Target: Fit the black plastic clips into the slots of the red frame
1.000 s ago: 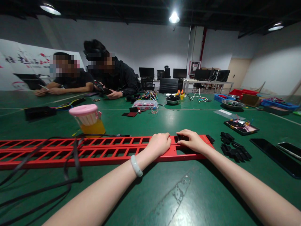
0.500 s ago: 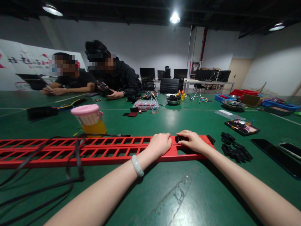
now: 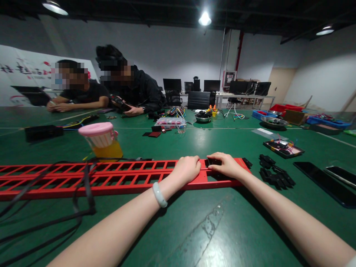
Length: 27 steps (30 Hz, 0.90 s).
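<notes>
One pale lettered banner (image 3: 11, 81) at the far left, and in front of it two people (image 3: 147, 89) in black sleeves, arms on a broad green table (image 3: 250, 230). Nearer, a black box (image 3: 43, 132), then loops of black cable (image 3: 88, 185) slung over the left stretch of a red slotted frame (image 3: 125, 190), with a pink-lidded cup (image 3: 104, 142) just beyond. On to the middle: monitors (image 3: 172, 84) at the far side, a black chair (image 3: 198, 100), a metal bowl (image 3: 203, 120) of dark bits, a bright ceiling lamp (image 3: 205, 18) overhead. Over to the right, a small tray (image 3: 275, 151) of wires, a cluster of black pieces (image 3: 276, 176) near the frame's right end, two phone-like slabs (image 3: 322, 183).

And down to the grip! Left hand (image 3: 187, 170) laid over the frame, knuckles up, pale bangle (image 3: 159, 195) at the wrist, fingertips tucked from sight; clamped or merely resting, impossible to tell. Just beside, right hand (image 3: 226, 166), thumb and fingers slightly apart, closed about a small black part (image 3: 214, 162) at the far-side opening near the frame's right end.
</notes>
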Each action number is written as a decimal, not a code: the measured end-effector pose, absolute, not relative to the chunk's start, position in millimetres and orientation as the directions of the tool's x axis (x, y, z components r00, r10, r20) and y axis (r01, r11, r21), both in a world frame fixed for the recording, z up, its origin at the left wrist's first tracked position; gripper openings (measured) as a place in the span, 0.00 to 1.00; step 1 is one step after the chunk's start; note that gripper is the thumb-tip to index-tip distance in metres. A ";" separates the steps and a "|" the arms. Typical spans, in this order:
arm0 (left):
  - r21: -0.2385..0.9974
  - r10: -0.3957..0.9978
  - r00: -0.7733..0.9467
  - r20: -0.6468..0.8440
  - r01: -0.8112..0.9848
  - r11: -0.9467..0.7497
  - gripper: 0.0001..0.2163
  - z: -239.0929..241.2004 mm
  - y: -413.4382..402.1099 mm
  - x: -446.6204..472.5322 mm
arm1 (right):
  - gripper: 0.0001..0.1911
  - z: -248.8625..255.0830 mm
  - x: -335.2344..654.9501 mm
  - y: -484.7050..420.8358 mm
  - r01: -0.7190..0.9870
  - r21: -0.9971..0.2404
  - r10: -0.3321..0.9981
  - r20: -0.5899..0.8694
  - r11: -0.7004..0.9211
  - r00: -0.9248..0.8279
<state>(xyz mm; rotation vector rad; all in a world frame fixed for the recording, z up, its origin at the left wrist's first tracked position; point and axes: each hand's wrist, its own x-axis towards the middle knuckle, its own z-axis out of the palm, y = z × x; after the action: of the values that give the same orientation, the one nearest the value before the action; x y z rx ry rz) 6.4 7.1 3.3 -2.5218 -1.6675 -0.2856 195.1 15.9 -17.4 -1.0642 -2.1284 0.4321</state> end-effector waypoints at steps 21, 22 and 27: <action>0.037 0.908 0.364 0.208 0.925 -0.379 0.15 5.5 4.6 6.9 | 0.19 -15.7 196.4 16.2 0.575 -0.577 0.814 0.425 0.580 -0.396; 0.039 0.909 0.362 0.206 0.925 -0.377 0.15 5.6 4.4 7.0 | 0.19 -15.6 196.5 16.4 0.570 -0.576 0.811 0.426 0.586 -0.402; 0.041 0.908 0.366 0.204 0.923 -0.382 0.15 5.2 4.6 7.3 | 0.18 -15.3 197.1 17.3 0.555 -0.578 0.802 0.422 0.598 -0.423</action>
<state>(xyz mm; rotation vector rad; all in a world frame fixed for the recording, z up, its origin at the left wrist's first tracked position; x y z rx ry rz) 7.3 4.6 5.2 -2.5294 -1.6988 -0.2964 197.1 17.3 -15.3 -1.0682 -2.1409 0.4637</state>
